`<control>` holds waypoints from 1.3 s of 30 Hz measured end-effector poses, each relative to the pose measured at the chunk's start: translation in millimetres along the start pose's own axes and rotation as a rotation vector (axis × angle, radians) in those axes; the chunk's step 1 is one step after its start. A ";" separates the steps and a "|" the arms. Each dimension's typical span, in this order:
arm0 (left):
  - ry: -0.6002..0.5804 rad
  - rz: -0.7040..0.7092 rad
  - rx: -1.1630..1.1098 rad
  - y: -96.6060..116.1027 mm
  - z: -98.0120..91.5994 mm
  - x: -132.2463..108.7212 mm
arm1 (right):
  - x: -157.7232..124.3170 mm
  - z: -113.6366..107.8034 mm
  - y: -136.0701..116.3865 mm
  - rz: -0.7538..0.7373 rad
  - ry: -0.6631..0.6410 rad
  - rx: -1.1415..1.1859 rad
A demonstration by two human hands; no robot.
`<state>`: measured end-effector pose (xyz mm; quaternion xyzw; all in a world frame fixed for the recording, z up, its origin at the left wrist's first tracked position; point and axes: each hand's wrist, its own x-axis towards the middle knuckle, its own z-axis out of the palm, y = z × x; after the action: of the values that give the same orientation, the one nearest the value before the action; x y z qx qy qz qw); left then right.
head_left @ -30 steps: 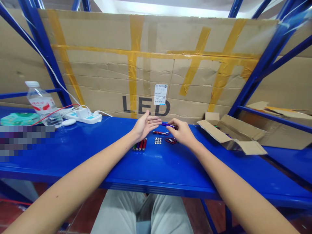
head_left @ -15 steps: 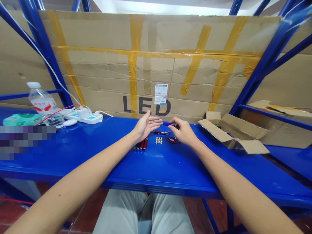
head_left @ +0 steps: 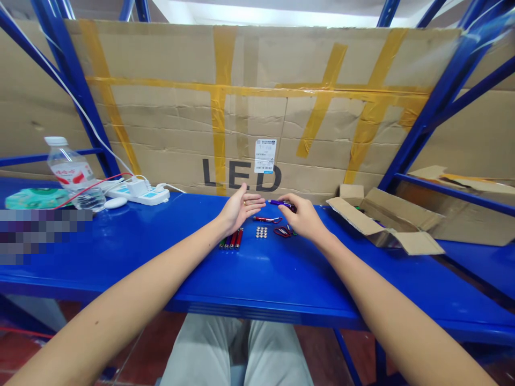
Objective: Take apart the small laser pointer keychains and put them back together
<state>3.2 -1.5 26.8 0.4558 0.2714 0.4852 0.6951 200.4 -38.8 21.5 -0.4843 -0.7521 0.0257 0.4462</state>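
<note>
My right hand (head_left: 300, 214) pinches a slim purple flashlight (head_left: 281, 203), its tip pointing left. Just across from that tip, my left hand (head_left: 240, 208) is open, fingers stretched out and palm turned to the right, with a small gap between them. Below the hands, several small round silver button cells (head_left: 261, 232) lie in a neat grid on the blue table (head_left: 257, 284). A red flashlight with a carabiner clip (head_left: 265, 219) lies behind them, and a red carabiner (head_left: 282, 231) lies to their right. Several coloured metal tubes (head_left: 232, 239) stand in a row under my left wrist, partly hidden.
An open cardboard box (head_left: 382, 214) with small items inside stands at the right. On the left are a water bottle (head_left: 74, 174), a green packet (head_left: 36, 198) and a white power strip (head_left: 140, 193) with cables. A tall cardboard sheet (head_left: 169, 123) closes off the back.
The purple flashlight's tip has come slightly away from my left fingertips and tilted a little. Both hands otherwise keep nearly the same places.
</note>
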 end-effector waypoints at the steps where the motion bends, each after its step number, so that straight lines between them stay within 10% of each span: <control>1: 0.006 -0.002 0.003 0.2 0.3 -0.1 | 0.1 -0.3 -0.3 0.001 0.007 0.005; 39: -0.025 -0.022 0.022 2.4 0.0 -1.2 | 0.7 -0.5 6.1 -0.031 -0.041 0.084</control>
<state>1.7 -2.4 28.8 0.4664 0.2734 0.4686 0.6986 204.9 -35.2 19.5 -0.4529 -0.7667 0.0600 0.4510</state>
